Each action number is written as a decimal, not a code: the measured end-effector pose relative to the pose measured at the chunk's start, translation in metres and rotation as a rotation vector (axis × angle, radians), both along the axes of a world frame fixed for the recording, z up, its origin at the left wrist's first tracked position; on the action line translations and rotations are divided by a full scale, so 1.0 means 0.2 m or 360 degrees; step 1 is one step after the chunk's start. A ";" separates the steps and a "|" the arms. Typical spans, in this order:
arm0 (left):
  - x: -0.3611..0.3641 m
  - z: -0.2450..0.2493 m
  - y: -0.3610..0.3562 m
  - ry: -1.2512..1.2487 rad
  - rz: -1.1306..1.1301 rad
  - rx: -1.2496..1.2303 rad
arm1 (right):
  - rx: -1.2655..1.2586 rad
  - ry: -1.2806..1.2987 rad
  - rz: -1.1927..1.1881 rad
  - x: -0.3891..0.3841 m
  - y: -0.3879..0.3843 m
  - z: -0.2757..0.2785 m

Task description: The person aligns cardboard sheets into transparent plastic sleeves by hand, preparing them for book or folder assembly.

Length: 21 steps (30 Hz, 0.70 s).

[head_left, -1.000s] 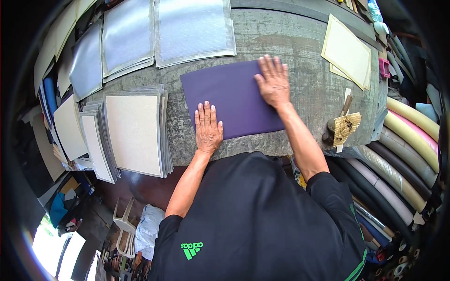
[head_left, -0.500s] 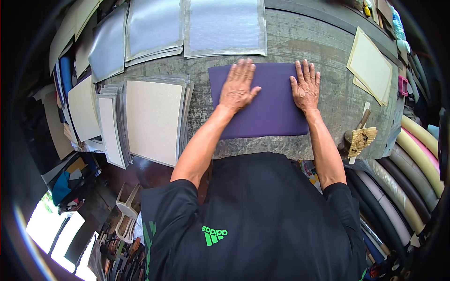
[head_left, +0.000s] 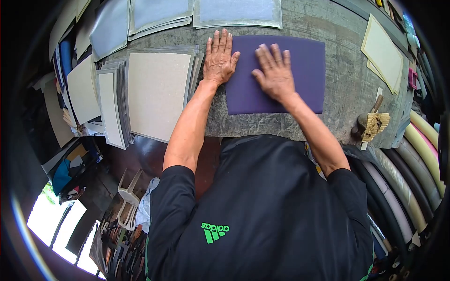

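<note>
A flat purple rectangular sheet or covered board (head_left: 300, 89) lies on the worn grey worktable (head_left: 262, 125). My left hand (head_left: 219, 63) rests flat at the sheet's left edge, fingers pointing away from me and thumb out toward the purple surface. On the middle of the sheet lies my right hand (head_left: 275, 72), palm down with fingers spread and slightly smeared by motion. Neither hand grasps anything. Just left of my left hand stands a stack of cream-faced boards with grey edges (head_left: 159, 89).
Silvery-grey sheets (head_left: 236, 13) lie along the table's far side. Cream panels (head_left: 383, 54) sit at the right, with a wooden block (head_left: 376, 126) near the front right corner. Rolls of material (head_left: 398, 187) fill the lower right; a plastic chair (head_left: 129, 199) stands lower left.
My left hand has slid left off the purple surface to its edge. My right hand has moved from the right edge to the middle. The whole view has shifted, so the table appears higher.
</note>
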<state>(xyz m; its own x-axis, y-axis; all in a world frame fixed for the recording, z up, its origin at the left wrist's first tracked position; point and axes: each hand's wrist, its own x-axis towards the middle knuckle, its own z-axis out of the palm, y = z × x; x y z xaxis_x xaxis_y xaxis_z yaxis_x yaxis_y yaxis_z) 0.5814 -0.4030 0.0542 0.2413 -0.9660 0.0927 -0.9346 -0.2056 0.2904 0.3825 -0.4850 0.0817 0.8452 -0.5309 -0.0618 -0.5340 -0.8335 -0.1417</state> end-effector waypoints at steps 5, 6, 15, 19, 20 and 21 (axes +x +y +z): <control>0.01 -0.03 0.00 0.0132 -0.0025 -0.0090 | 0.0364 -0.0011 0.0721 0.01 0.54 0.08; 0.01 -0.03 0.00 0.0072 -0.0013 -0.0088 | 0.0379 -0.0032 0.0838 -0.03 0.58 0.09; -0.04 0.04 0.17 -0.0118 -0.0196 0.0108 | 0.0406 0.0022 0.0701 -0.37 0.53 0.16; -0.12 0.18 0.39 -0.0118 -0.0213 0.0543 | 0.0356 -0.0110 0.0740 -0.27 0.52 0.15; -0.13 0.17 0.42 -0.0067 -0.0213 0.0523 | 0.0351 -0.0116 0.0762 -0.23 0.53 0.15; -0.12 0.17 0.43 -0.0029 -0.0208 0.0452 | 0.0336 -0.0120 0.0779 -0.18 0.54 0.15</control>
<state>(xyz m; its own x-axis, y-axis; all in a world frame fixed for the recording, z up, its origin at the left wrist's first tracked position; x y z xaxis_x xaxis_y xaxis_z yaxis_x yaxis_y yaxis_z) 0.5574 -0.3176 0.0880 0.1143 -0.9766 -0.1821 -0.9629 -0.1540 0.2216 0.3461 -0.3763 0.1109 0.9969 -0.0565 -0.0545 -0.0722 -0.9317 -0.3559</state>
